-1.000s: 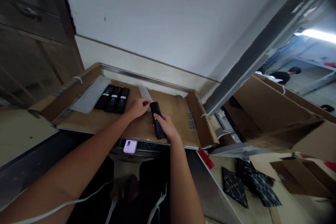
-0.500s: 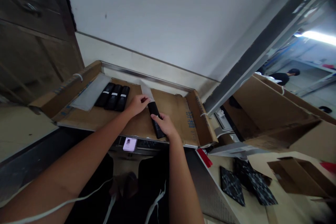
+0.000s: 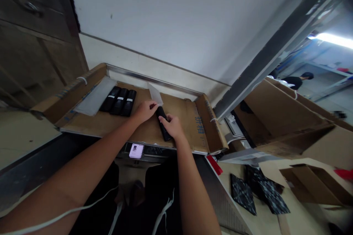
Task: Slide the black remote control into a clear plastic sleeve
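my left hand (image 3: pixel 146 111) pinches the near end of a pale sleeve (image 3: pixel 156 95) between thumb and fingertips, probably so its edge stays controlled where it meets the black remote (image 3: pixel 164 131). my right hand (image 3: pixel 173 126) is closed round that remote, thumb on top, a grip that seems meant to steady it. the remote lies slantwise over the cardboard lining (image 3: pixel 184 115), its far end at the sleeve; i can't tell how far inside it reaches. to my left, three black remotes (image 3: pixel 120 102) lie side by side, likely grouped for tidiness, beside flat pale sleeves (image 3: pixel 96 97), within easy reach.
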Tool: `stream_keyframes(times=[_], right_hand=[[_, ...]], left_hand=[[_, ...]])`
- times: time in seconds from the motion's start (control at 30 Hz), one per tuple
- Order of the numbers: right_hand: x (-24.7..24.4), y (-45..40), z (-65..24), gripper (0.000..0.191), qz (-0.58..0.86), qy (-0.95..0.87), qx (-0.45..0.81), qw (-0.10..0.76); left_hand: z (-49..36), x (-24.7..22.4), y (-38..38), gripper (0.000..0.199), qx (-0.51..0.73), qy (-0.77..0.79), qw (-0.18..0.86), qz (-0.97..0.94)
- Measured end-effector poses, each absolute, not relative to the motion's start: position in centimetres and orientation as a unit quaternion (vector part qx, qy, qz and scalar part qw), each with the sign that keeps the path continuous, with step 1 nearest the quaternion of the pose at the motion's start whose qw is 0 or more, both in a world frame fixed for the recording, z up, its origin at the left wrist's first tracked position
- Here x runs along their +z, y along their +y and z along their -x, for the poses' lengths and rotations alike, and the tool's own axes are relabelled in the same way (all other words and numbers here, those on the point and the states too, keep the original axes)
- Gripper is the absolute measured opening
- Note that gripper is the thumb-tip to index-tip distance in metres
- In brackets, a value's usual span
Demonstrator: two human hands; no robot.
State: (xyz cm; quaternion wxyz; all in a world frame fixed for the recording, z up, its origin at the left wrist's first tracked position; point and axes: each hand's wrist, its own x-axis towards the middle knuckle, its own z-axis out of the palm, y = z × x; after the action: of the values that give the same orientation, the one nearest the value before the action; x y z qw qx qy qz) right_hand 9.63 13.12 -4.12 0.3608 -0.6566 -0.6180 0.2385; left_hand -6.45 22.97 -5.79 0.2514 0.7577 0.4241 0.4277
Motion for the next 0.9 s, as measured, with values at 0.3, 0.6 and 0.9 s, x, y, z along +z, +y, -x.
stream_keyframes(times=[0.3, 0.6, 0.9], right_hand=[[-4.0, 12.5, -9.3, 0.044, 0.635, -0.663, 0.226, 0.327], [-4.2, 12.0, -9.7, 0.043, 0.592, -0.653, 0.308, 0.359], [-4.4, 12.8, -10.4, 0.045, 0.575, -0.583, 0.406, 0.405]], left_hand=[[6.5, -5.7, 23.0, 0.022, 0.443, 0.424, 0.222, -0.758], [6.7, -5.3, 22.8, 0.025, 0.450, 0.464, 0.280, -0.710], [6.9, -5.8, 23.1, 0.021, 0.435, 0.425, 0.322, -0.726]])
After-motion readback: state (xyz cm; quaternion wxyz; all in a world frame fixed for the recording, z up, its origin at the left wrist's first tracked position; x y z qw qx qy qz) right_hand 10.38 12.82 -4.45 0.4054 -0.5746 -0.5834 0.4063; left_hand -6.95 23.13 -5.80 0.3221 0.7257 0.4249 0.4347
